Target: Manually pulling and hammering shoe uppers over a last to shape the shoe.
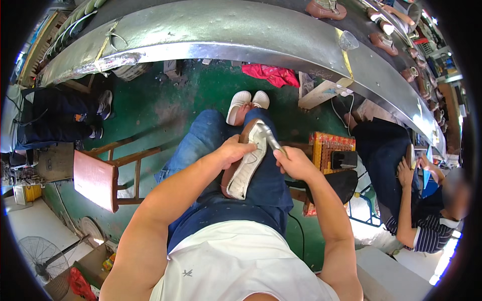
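Shoe (245, 173) brown along its left side and toe, off-white across the upturned face. Tool (271, 141) silver-grey. Trousers (193, 145) faded blue; near shirt (236, 251) white with a small grey mark. Clogs (238, 104) white. Floor (165, 95) green. Far bench (226, 30) silver-grey, yellow strips. Far cloth (271, 75) bright pink. Left stool (95, 178) reddish-brown. Right, co-worker's shirt (433, 235) dark with pale stripes.

Long metal-edged bench (201, 27) across top, pink cloth (271, 75) nr its lower edge, green flr (145, 108) below. Stool (95, 178) w/ pinkish seat at L. Wire-cage fan (42, 266) btm L, red bag (80, 283) nr it. Co-worker (433, 233) in dk striped top at R; another person (57, 115), dk trousers, far L.
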